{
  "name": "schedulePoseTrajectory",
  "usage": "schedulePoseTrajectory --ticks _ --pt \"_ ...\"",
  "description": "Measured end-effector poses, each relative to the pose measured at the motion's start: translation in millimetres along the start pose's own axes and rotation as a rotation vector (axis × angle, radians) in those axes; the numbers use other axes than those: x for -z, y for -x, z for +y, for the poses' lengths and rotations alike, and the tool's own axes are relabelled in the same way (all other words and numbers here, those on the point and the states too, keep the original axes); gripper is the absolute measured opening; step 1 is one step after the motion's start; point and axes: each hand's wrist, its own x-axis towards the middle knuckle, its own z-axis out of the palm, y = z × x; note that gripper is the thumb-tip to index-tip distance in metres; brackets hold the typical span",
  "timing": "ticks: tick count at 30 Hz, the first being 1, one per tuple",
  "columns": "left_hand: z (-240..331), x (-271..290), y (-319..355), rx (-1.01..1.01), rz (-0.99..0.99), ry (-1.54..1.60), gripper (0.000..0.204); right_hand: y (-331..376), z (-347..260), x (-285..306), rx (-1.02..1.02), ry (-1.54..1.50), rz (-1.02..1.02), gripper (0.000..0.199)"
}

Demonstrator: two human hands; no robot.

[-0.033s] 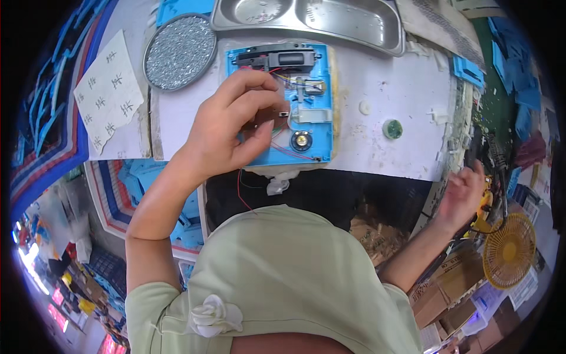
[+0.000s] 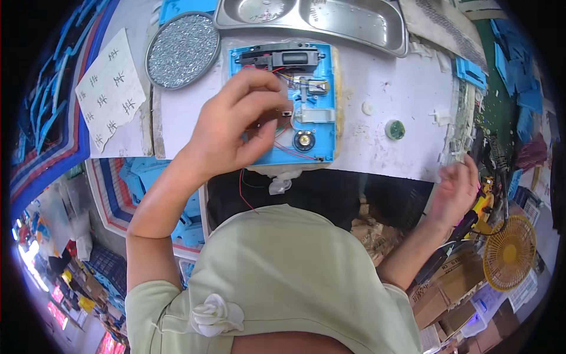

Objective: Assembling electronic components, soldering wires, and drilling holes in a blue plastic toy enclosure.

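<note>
A blue plastic housing (image 2: 277, 154) lies on the table in front of me, with a black module (image 2: 295, 59), a small round speaker (image 2: 304, 140), a metal part (image 2: 318, 87) and thin red wires in it. My left hand (image 2: 236, 127) is bent over its left half, fingers curled and thumb below them. A small switch-like part (image 2: 287, 113) shows at the fingertips; what lies within the curl is hidden. Off to the right, my right hand (image 2: 451, 192) hovers by the table's edge, somewhat blurred. Its fingers are loosely bent and apart, with nothing visible in them, near a yellow-and-black tool (image 2: 484, 200).
A round tray of small metal screws (image 2: 183, 52) and a steel compartment tray (image 2: 354, 26) stand at the back. A green-filled round cap (image 2: 394, 130) and a white disc (image 2: 367, 108) lie right of the housing. A yellow fan (image 2: 509, 253) is at far right.
My right hand has shifted slightly left toward the table's edge, uncovering more of the yellow-and-black tool. The left hand keeps its pose over the housing; the whole view has shifted slightly.
</note>
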Motion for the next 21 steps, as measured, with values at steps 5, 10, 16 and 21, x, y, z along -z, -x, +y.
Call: schedulePoseTrajectory --ticks 5,10,16,21 --pt "-8 -12 -5 -0.229 0.082 -0.138 0.030 29 -5 -150 0.368 0.344 -0.491 0.012" --pt "-8 -8 -6 -0.210 0.164 -0.213 0.029 12 -19 -210 0.658 0.784 -0.612 0.018" --pt "-5 -13 -17 -0.243 0.202 -0.399 0.032 3 -36 -223 0.352 0.820 -0.733 0.023" --pt "-9 -20 -28 -0.231 0.186 -0.447 0.029 2 -37 -220 0.296 0.812 -0.770 0.023"
